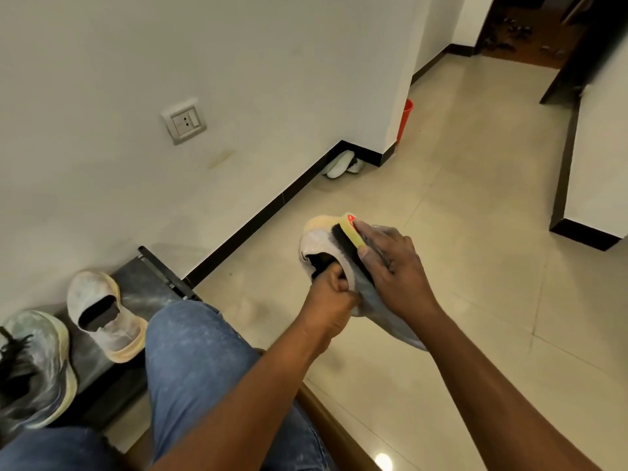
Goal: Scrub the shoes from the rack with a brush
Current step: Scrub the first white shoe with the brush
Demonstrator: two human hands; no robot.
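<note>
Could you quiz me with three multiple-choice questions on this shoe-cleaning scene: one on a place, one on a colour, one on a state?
1. Where does the matching grey shoe sit?
A. on the rack
B. in a bucket
C. on the lap

2. What colour is the brush back?
A. blue
B. yellow
C. white

3. How is the held shoe kept steady?
A. lying on the floor
B. left hand gripping its opening
C. hanging by laces

Answers: 1 A, it rests on the dark rack by the wall; 2 B, yellow above black bristles; 3 B, fingers curl into the collar while the right hand brushes.

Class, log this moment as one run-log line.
left hand grips grey shoe | right hand presses brush on it | matching shoe waits on rack
</note>
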